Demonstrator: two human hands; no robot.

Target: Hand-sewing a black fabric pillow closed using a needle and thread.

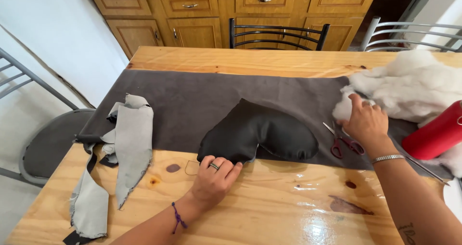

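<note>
My left hand (214,174), low in the centre of the frame, is pinched shut on the near edge of the black stuffed cushion (260,134), which lies mid-frame across the dark grey cloth (192,98). My right hand (365,122), at the right, closes its fingers on a tuft of white stuffing (409,84). Red-handled scissors (344,141) lie just beside it. Grey fabric scraps (130,139) sit left on the wooden table (269,211).
</note>
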